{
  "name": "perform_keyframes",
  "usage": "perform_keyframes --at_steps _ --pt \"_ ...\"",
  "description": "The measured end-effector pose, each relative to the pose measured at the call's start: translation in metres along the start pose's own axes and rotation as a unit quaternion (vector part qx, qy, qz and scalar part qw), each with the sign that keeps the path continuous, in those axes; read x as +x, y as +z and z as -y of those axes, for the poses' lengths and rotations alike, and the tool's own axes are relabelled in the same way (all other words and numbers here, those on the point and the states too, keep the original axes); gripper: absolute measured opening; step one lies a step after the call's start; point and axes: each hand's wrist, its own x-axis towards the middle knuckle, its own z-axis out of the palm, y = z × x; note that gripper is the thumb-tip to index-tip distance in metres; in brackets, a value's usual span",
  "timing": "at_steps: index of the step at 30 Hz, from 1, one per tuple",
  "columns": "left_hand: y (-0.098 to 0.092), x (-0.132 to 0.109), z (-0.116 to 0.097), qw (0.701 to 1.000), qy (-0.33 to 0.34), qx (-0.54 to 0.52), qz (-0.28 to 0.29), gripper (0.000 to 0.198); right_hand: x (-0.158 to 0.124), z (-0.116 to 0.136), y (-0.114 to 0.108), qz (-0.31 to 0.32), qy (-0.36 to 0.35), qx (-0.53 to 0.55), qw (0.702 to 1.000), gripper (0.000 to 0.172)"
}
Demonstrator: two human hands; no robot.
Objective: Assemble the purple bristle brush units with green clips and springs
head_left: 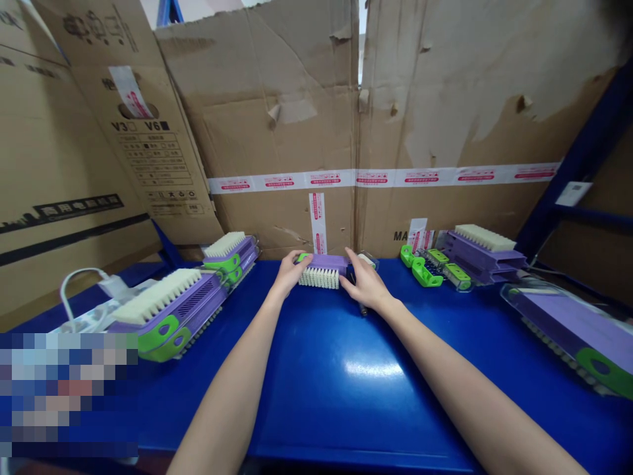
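Observation:
A purple brush (324, 267) with white bristles and a green end lies bristles-down at the far middle of the blue table (346, 382). My left hand (289, 274) grips its left end, fingers curled over the top. My right hand (364, 284) holds its right end, fingers wrapped round the side. Both arms reach straight forward from the near edge.
Stacked purple brushes with green handles (173, 307) lie at the left, more at the right back (482, 254) beside green clips (425, 270). A long purple piece (573, 326) lies at the right edge. Cardboard walls (356, 119) close off the back. A white cable (82, 290) sits far left.

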Motion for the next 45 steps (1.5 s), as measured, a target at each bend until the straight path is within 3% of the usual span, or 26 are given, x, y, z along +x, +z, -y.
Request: perform_keyframes --at_steps 6,12,17,21,27,30,35,42,45 --pt "-0.001 -0.002 -0.001 0.996 -0.052 -0.069 0.011 0.047 -0.001 -0.006 -0.001 0.028 0.089 0.064 0.994 0.071" --pt "-0.010 -0.007 -0.006 0.977 -0.140 -0.127 0.099 0.051 -0.002 -0.006 -0.005 0.041 0.070 0.006 0.997 0.056" --pt "-0.009 -0.010 -0.013 0.968 -0.157 -0.170 0.102 0.044 -0.001 -0.013 -0.005 0.004 0.085 0.052 0.995 0.052" --pt "0.002 -0.012 -0.017 0.963 -0.162 -0.196 0.086 0.040 0.000 -0.017 -0.008 -0.056 0.106 0.123 0.985 0.036" --pt "0.015 -0.016 -0.027 0.966 -0.157 -0.185 0.090 0.045 0.004 -0.020 -0.011 -0.141 0.198 0.212 0.947 0.046" --pt "0.015 -0.020 -0.034 0.967 -0.130 -0.185 0.121 0.050 0.007 -0.018 -0.012 -0.149 0.267 0.294 0.906 0.049" --pt "0.013 -0.026 -0.042 0.951 -0.064 -0.197 0.228 0.068 0.010 -0.005 -0.018 -0.089 0.392 0.398 0.824 0.037" --pt "0.010 -0.032 -0.043 0.938 -0.096 -0.132 0.306 0.082 0.004 -0.006 -0.023 -0.016 0.402 0.436 0.805 0.033" --pt "0.011 -0.032 -0.041 0.936 -0.102 -0.129 0.310 0.081 0.002 -0.013 -0.025 0.008 0.411 0.458 0.788 0.035"
